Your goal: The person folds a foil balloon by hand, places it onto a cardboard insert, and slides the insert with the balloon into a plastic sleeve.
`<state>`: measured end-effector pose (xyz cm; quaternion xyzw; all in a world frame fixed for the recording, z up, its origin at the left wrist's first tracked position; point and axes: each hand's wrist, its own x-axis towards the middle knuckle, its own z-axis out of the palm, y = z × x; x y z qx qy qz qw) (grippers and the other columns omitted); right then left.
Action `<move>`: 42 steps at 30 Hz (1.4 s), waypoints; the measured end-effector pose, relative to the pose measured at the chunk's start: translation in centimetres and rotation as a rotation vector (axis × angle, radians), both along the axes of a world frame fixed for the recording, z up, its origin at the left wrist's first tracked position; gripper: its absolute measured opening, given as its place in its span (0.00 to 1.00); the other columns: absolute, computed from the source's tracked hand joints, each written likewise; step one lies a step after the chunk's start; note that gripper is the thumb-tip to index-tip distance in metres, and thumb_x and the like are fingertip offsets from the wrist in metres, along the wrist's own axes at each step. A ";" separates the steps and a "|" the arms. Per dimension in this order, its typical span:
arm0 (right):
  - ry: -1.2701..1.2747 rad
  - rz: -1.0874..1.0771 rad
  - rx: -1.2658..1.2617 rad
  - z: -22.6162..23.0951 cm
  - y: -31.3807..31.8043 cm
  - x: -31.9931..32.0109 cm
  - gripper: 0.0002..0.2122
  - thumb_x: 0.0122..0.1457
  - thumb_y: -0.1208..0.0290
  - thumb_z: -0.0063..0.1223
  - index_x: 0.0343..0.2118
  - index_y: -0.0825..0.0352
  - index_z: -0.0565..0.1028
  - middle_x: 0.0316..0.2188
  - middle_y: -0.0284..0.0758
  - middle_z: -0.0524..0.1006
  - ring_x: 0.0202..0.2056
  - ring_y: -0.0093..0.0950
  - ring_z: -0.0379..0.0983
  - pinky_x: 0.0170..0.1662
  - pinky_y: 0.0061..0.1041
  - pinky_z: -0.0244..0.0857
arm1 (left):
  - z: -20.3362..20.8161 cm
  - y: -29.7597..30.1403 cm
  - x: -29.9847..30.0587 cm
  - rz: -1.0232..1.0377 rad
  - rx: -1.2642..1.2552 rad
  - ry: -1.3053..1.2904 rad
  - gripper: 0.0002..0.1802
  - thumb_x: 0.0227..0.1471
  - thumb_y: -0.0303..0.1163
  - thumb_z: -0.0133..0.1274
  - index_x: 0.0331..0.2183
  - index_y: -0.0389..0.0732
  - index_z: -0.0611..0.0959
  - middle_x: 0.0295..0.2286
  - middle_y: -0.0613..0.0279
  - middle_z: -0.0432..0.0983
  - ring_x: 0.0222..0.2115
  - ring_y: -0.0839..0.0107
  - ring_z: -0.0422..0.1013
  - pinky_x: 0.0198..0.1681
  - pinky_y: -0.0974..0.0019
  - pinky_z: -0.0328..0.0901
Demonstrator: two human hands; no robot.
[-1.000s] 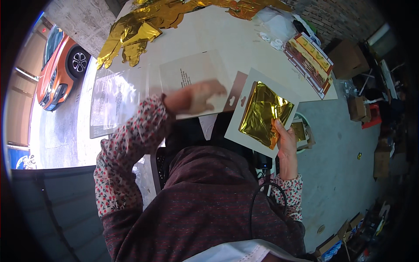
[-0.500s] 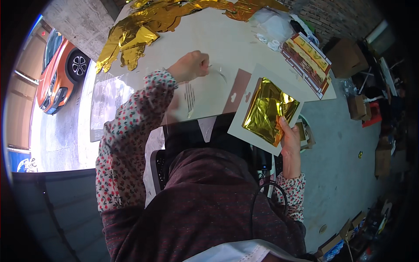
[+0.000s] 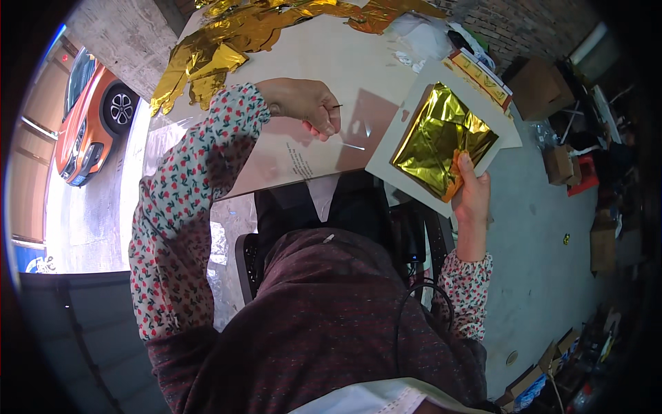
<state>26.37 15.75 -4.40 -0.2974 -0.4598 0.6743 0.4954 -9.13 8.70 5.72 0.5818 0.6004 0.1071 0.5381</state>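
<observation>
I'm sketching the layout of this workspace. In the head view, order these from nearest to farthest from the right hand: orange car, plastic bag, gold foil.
1. Gold foil: on the pale card, under the thumb of the right hand.
2. Plastic bag: toward the table's far right edge.
3. Orange car: far left, beyond the table.

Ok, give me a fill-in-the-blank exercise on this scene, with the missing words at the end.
1. The right hand holds a pale card with its ____ pressed on the front of the shiny folded foil.
2. Crumpled foil lies along the ____ edge of the table.
3. The car at the left of the picture is ____ in colour.

Missing words: thumb; far; orange.
</observation>
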 end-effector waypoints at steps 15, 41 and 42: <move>-0.033 -0.014 0.015 -2.3 2.2 -0.9 0.10 0.60 0.71 0.60 0.42 0.67 0.77 0.39 0.30 0.79 0.41 0.19 0.75 0.48 0.20 0.68 | -2.4 2.8 1.3 -0.232 -0.194 -0.083 0.20 0.47 0.32 0.66 0.41 0.34 0.80 0.30 0.64 0.79 0.32 0.77 0.74 0.36 0.74 0.68; -0.099 0.193 -0.134 -7.6 -1.6 -1.0 0.10 0.59 0.69 0.61 0.41 0.66 0.78 0.36 0.29 0.80 0.36 0.18 0.75 0.41 0.21 0.69 | -4.6 7.0 0.8 -0.007 0.147 0.033 0.10 0.55 0.33 0.58 0.31 0.34 0.84 0.23 0.64 0.79 0.21 0.78 0.72 0.27 0.75 0.68; -0.115 0.192 -0.137 -7.6 -1.6 -1.0 0.10 0.59 0.69 0.61 0.41 0.66 0.78 0.36 0.29 0.80 0.36 0.18 0.75 0.42 0.21 0.69 | -4.8 7.0 0.9 -0.007 0.145 0.032 0.10 0.55 0.33 0.58 0.31 0.34 0.84 0.23 0.64 0.79 0.21 0.78 0.72 0.27 0.75 0.68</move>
